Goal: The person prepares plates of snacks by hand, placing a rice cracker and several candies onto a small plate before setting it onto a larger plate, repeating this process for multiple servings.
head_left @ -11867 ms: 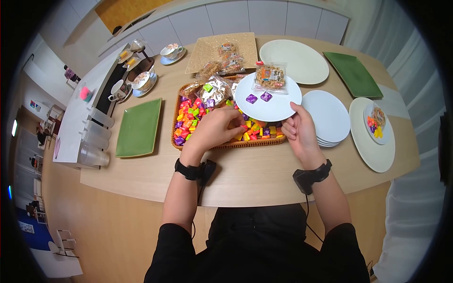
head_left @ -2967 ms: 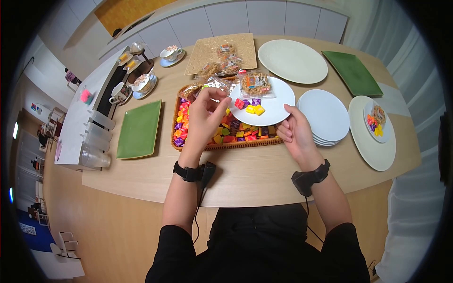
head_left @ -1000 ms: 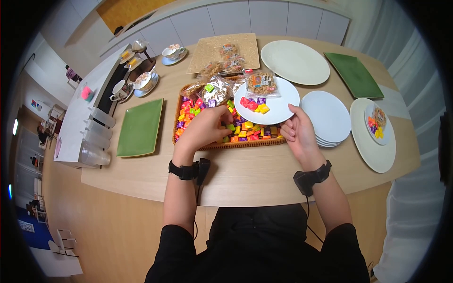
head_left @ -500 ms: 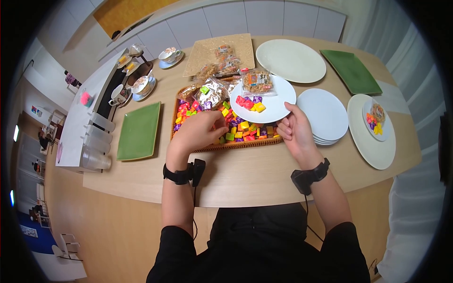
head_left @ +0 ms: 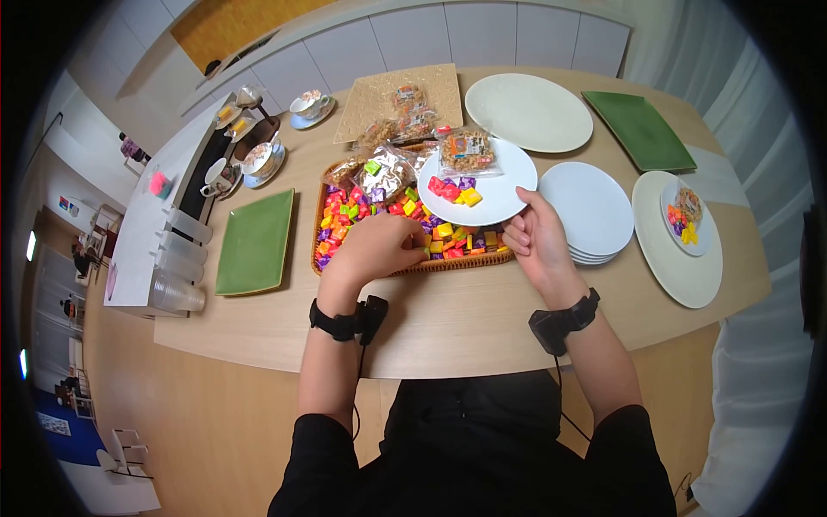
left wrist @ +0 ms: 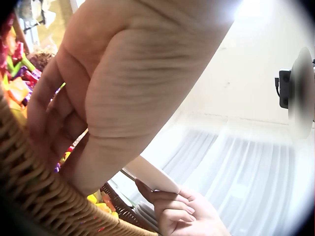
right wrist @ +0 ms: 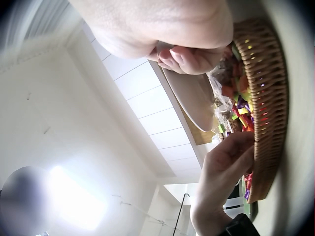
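Observation:
My right hand (head_left: pixel 540 239) grips the rim of a small white plate (head_left: pixel 504 203), thumb on top, and holds it over the right part of the wicker basket (head_left: pixel 448 266). On the plate are a clear packet of a crunchy nut-like snack (head_left: pixel 466 152) and a few red, purple and yellow wrapped candies (head_left: pixel 469 196). My left hand (head_left: pixel 379 247) reaches into the basket, fingers curled down among many colourful wrapped candies (head_left: pixel 353 207). Its fingertips are partly hidden in the head view, and I cannot tell whether they pinch a candy. The left wrist view shows the fingers (left wrist: pixel 44 113) bent behind the basket's rim.
A stack of white plates (head_left: pixel 587 211) stands right of the basket. Further right, an oval plate (head_left: pixel 659 267) bears a small filled plate (head_left: pixel 687 244). Green plates (head_left: pixel 254 246) lie at left and back right. Snack packets lie on a beige tray (head_left: pixel 362 99); teacups (head_left: pixel 258 162) stand at left.
Over the seconds, red and yellow candies have joined the purple ones on the held plate. In the last half second my left hand has lowered slightly toward the basket's front; the right keeps holding the plate.

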Tool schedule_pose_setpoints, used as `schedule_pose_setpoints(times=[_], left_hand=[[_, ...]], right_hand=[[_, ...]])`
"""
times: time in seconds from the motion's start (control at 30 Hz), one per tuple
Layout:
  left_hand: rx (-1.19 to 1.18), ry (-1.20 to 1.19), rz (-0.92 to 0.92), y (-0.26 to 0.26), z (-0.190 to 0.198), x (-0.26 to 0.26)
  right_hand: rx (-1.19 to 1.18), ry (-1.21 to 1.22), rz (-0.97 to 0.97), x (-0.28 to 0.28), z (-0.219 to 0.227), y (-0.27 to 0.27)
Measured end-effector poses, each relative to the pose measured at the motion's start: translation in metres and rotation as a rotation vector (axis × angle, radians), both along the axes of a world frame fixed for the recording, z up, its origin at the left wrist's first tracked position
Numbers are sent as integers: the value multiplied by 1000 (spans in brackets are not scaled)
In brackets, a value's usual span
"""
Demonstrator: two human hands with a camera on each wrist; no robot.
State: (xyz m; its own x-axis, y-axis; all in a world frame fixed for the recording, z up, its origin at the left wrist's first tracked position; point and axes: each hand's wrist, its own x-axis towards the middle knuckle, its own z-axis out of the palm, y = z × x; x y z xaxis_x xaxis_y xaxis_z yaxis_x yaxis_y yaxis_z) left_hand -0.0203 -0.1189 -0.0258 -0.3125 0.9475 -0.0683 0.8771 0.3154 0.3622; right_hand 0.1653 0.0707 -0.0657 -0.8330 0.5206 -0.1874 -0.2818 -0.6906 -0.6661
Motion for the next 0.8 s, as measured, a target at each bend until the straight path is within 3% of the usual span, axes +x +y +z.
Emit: schedule_pose_setpoints(times=[0.17,0.37,0.47,0.53,0.63,0.8], left_hand=[[43,-93,-53,-7,4,-11],[86,-254,104,-16,10,-15],[202,-240,143,-18,11,-22],[499,-430,225,-16,13,-24],[654,-536,210,-1,23,-12],[598,-544,100,32,31,8]], right_hand=[[-2,0,-6,0,1,0],[-4,1,-11,1,2,-1],[-7,5,-15,0,2,-1],[-8,2,-12,0,2,-1],[-3,-6,-10,0,1,-1],[-4,-22,12,-1,-1,-2]])
